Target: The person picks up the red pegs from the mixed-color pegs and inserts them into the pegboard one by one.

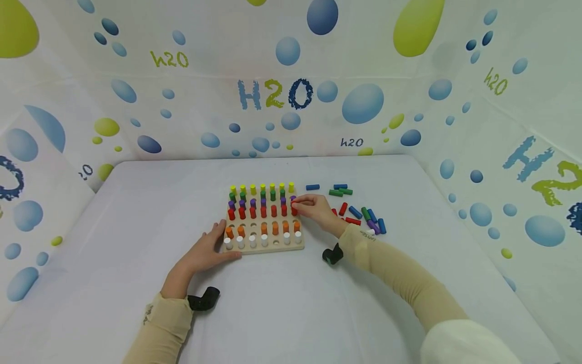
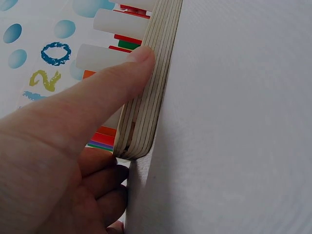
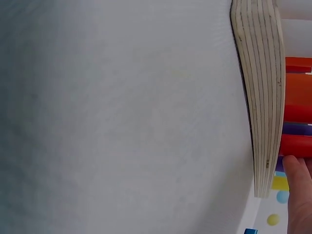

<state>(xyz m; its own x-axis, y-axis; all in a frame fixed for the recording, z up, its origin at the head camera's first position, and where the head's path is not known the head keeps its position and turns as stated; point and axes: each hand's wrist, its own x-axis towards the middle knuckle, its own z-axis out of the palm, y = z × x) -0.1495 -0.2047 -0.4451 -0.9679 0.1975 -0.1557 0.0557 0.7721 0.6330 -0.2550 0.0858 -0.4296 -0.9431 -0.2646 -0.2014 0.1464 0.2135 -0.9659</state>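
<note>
Red peg (image 1: 294, 212) — partly behind right hand (image 1: 319, 210)

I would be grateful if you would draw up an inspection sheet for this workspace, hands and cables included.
Surface: white table covering, bare towards the person.
Job's things: pale layered-wood pegboard bearing rows of yellow, green, purple, red, orange and white cylindrical pegs; open holes show in the orange and white rows. Loose coloured cylindrical pegs lie scattered right of it.
Clutter: nothing seen beyond those loose pegs.
Left hand: holds the board's near left corner, thumb along the front edge.
Right hand: pinches a red cylindrical peg at the right end of the red row.
Cables: nothing seen.
Surroundings: white backdrop printed with blue and green bubbles and "H2O" lettering.
</note>
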